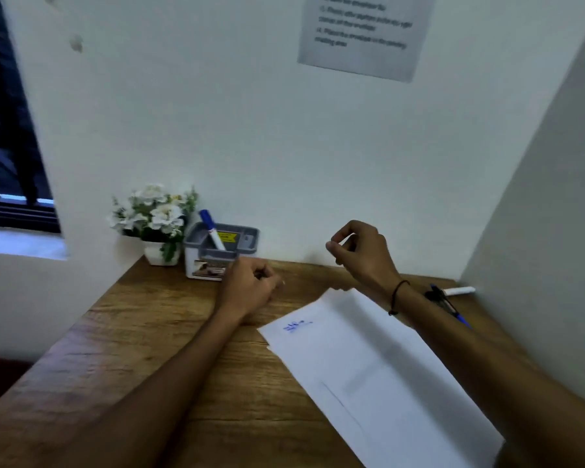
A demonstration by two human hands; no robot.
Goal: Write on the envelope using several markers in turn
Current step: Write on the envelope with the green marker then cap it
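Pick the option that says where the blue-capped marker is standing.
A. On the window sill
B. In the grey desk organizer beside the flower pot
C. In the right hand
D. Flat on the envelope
B: the blue-capped marker leans upright in the grey desk organizer, next to the flower pot; neither hand holds it.

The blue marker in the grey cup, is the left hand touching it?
Apart. The head view shows the blue marker standing in the grey holder, with the curled left hand lower down on the desk.

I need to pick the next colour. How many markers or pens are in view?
3: a blue-capped marker standing in the grey holder; a white marker and a blue pen on the desk by the right forearm, which may hide more.
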